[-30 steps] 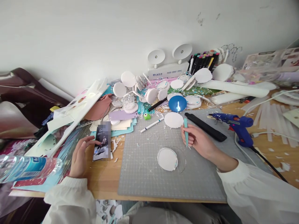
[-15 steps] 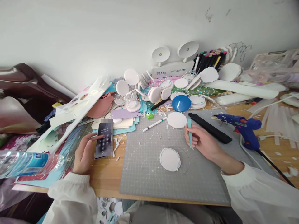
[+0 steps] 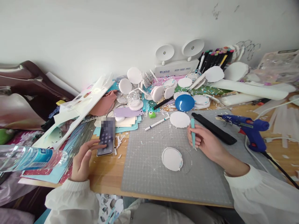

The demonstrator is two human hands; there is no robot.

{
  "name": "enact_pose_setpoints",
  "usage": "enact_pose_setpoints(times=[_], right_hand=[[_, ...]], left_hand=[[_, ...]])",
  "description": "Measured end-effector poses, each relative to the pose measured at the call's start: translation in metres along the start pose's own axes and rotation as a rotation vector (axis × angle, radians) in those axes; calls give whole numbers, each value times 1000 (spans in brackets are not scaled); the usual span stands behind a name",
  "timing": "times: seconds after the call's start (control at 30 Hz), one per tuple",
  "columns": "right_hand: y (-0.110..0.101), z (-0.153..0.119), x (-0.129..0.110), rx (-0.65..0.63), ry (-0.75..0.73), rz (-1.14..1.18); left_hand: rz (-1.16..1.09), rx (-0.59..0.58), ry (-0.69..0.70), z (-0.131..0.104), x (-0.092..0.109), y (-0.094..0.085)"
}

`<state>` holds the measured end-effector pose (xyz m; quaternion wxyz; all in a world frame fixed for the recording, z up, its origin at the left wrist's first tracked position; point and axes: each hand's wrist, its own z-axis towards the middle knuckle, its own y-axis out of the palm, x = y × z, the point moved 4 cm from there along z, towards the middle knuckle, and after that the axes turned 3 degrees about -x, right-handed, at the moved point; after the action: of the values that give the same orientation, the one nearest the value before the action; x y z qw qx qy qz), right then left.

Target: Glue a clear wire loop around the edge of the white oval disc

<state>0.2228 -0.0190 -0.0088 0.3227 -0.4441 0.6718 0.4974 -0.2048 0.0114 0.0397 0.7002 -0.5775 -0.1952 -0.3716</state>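
My left hand is open at the lower edge of a smartphone, its index finger over the lit keypad on the screen. The phone lies flat on the wooden table. A pair of teal tweezers is held upright in my right hand, tips down over the grey cutting mat. Left of the tweezers a white padded disc with a thin wire loop lies on the mat. Another white disc sits just behind my right fingers.
A blue glue gun rests at the right with its cord trailing. Beside my right hand lies a long black case. White discs and a blue oval dish crowd the back. A water bottle is at the left edge.
My left hand has shifted down the phone, its fingertip moving from mid keypad toward the bottom of the screen. The right hand keeps its hold on the tweezers. The view has swung slightly left.
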Motion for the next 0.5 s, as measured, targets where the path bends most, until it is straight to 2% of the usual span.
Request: enact_pose_setpoints(times=[0.17,0.33,0.5], right_hand=[[-1,0,0,2,-1,0],[-1,0,0,-1,3,-1],[0,0,-1,-2,9,-6]], left_hand=[[57,-26,61,2,-9,-2],[-3,25,77,7,4,1],[-7,-105,53,17,6,13]])
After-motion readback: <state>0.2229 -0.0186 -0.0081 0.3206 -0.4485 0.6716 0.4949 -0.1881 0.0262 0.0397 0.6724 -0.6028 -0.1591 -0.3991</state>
